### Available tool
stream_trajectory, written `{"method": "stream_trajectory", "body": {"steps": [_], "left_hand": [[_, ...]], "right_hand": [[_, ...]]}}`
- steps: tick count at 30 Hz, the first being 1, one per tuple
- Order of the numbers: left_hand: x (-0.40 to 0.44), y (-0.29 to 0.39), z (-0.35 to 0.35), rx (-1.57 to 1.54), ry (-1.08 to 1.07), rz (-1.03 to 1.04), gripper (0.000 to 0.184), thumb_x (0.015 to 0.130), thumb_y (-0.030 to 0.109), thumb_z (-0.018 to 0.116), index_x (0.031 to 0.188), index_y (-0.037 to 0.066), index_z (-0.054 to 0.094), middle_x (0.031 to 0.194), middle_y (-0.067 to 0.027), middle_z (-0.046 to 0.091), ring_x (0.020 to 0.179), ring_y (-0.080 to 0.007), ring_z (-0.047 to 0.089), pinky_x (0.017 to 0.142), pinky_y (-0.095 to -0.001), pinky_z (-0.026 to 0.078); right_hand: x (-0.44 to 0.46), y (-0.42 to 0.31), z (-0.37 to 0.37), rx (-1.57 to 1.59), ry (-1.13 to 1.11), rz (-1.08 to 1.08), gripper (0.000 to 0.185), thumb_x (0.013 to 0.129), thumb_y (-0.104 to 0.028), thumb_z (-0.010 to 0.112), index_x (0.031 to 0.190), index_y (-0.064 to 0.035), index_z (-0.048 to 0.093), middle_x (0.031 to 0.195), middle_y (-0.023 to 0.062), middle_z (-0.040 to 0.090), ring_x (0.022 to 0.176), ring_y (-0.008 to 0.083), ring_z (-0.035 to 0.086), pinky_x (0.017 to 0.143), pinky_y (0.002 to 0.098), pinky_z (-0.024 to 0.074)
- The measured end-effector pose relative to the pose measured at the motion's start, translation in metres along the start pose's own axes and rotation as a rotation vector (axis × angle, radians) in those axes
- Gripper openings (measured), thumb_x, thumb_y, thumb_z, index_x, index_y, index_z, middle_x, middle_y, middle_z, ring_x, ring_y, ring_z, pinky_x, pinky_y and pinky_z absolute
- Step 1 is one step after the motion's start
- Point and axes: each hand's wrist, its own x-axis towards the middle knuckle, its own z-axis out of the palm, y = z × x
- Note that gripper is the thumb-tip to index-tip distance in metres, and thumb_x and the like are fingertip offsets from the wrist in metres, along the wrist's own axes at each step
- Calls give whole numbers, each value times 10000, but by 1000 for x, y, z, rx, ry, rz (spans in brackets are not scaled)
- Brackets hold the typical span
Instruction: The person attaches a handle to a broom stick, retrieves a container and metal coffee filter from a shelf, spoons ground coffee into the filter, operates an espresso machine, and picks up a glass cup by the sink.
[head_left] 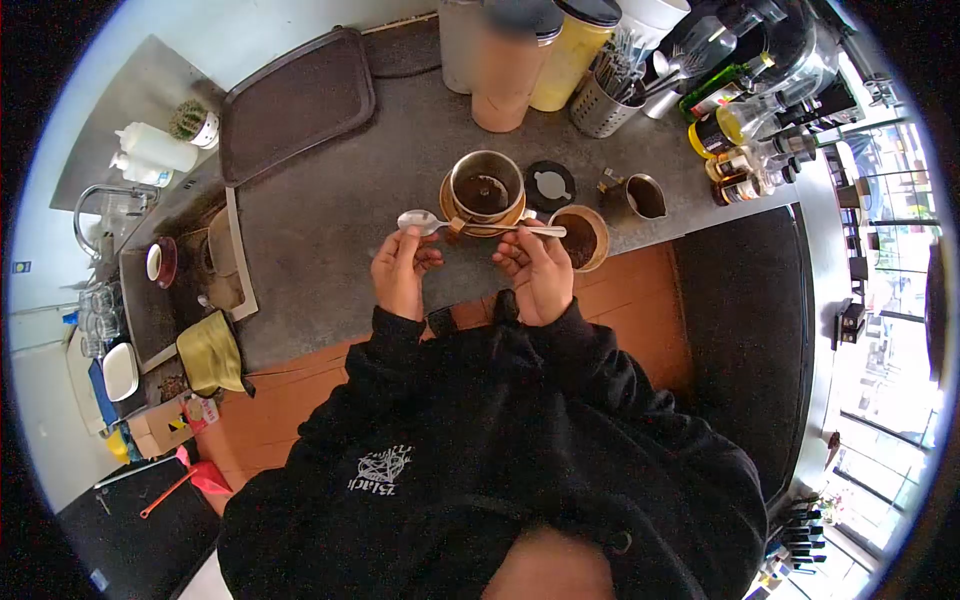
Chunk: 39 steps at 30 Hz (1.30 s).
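A metal spoon [480, 227] lies level between my two hands, in front of a metal cup. My left hand [402, 270] pinches it near the bowl, fingers closed. The handle end is in the closed fingers of my right hand [540, 268]. Just beyond the spoon, the metal cup [487, 183] with dark contents stands on a round brown base [449, 197]. Beside my right hand is a round bowl [597, 262] holding dark brown grounds. A black ring-shaped lid [566, 190] lies right of the cup, and a small metal pitcher [645, 197] stands farther right.
A dark tray [295, 100] lies at the back left, near a sink [160, 300] with a yellow-green cloth [210, 355] on its edge. Tall containers [505, 90], a cutlery holder [603, 105] and several bottles [735, 130] line the back and right.
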Motion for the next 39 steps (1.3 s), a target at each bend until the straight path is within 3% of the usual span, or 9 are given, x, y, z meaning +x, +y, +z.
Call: {"method": "stream_trajectory", "body": {"steps": [11,16,18,24,26,29,30,37,39], "left_hand": [[-8,-17,-19,-8,-36,-27,246,873,243,541,976,20,551,842,-80,605,693,-131,566,632,-282,474],[-20,-50,-18,351,-272,66,266,864,215,557,1034,11,543,914,-107,595,798,-184,579,718,-322,477],[-27,-55,1,578,-446,78,365,853,208,569,1135,-7,485,1083,-157,546,981,-231,550,841,-359,449],[-25,-95,50,914,-491,331,806,707,333,710,1322,33,282,1299,-228,360,1198,-358,370,960,-422,356],[-24,-104,66,929,-452,369,876,686,344,723,1339,36,227,1320,-224,326,1215,-359,342,968,-426,346],[-20,-113,87,929,-397,375,958,670,312,742,1361,46,134,1327,-215,296,1212,-346,344,980,-426,341],[-18,-117,92,914,-384,347,973,675,269,746,1365,53,96,1313,-210,300,1193,-332,374,984,-423,347],[-12,-140,112,736,-251,433,1001,594,259,798,1325,7,162,1238,-195,375,1174,-317,399,934,-408,400],[-13,-138,116,659,-245,459,989,580,239,808,1317,26,183,1229,-176,394,1142,-308,438,914,-405,418]], "right_hand": [[-36,-35,-21,-135,-53,96,104,878,-94,494,944,-14,510,844,88,559,746,180,566,688,314,502],[3,-109,-39,-794,-149,-559,77,852,-61,530,882,6,555,792,68,585,684,120,561,646,261,473],[32,-137,-38,-1064,-129,-602,101,839,-55,551,906,18,575,825,61,595,724,102,566,668,242,470],[141,-145,-29,-1649,-774,-730,312,701,-39,662,1004,-54,588,998,88,591,942,224,569,795,317,473],[169,-130,-32,-1980,-1140,-709,594,592,-84,742,1141,-144,521,1190,100,492,1119,287,454,911,387,409],[181,-114,-19,-2478,-1229,-400,800,631,-209,726,1316,-274,318,1371,85,285,1239,335,303,983,486,335],[188,-103,-24,-2498,-1250,-438,947,569,-280,763,1343,-358,223,1414,72,187,1252,373,264,989,549,290],[191,-85,-29,-2447,-1489,-563,987,476,-332,820,1318,-285,306,1366,110,240,1234,364,280,905,571,356],[197,-81,-26,-2453,-1543,-447,943,521,-367,783,1324,-282,296,1349,125,257,1231,365,282,912,576,337]]}}
